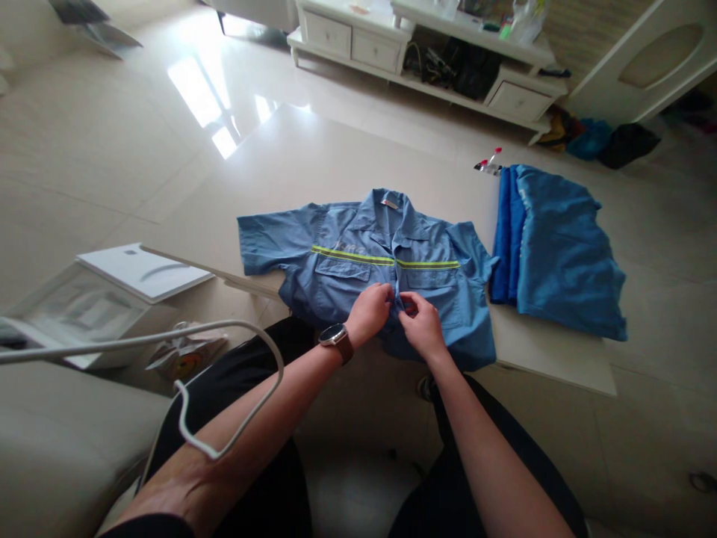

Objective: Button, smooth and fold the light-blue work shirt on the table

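Note:
A blue short-sleeved work shirt [341, 224] lies spread on the low table, collar away from me. A yellow-green stripe crosses its chest above two flap pockets. Its lower edge hangs over the table's near side. My left hand [370, 310], with a watch [334, 336] on the wrist, is closed on the front placket just below the stripe. Close beside it, my right hand [421, 320] pinches the placket's other side. The fabric between the fingertips is raised a little; whether a button is there is too small to tell.
Folded blue cloth [571, 254] lies at the table's right end, near red-capped items [493, 158]. A white cable [224, 326] loops across my left forearm. A white box [140, 273] stands left of the table [336, 149]. Beyond is a white cabinet [358, 56].

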The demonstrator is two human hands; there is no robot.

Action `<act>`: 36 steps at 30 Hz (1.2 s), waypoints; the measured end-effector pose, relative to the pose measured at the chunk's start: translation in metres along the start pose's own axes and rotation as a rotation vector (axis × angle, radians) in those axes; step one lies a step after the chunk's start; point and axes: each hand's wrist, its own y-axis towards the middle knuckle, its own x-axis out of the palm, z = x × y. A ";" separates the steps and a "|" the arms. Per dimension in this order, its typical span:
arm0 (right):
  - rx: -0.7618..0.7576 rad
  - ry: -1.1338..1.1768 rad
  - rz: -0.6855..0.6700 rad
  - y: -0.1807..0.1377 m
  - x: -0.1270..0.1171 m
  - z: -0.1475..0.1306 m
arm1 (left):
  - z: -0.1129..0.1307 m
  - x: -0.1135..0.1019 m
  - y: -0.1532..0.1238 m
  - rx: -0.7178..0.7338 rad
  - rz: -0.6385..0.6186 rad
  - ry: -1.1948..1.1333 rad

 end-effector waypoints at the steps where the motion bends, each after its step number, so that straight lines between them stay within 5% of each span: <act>1: -0.002 0.002 0.002 0.000 0.000 -0.001 | 0.001 -0.001 0.000 0.015 0.005 0.000; 25: 0.074 0.217 0.028 0.001 0.004 0.000 | 0.014 -0.009 -0.005 0.086 0.134 -0.094; 36: -0.008 0.094 0.101 0.003 0.000 0.000 | 0.021 -0.007 0.000 -0.231 0.087 -0.588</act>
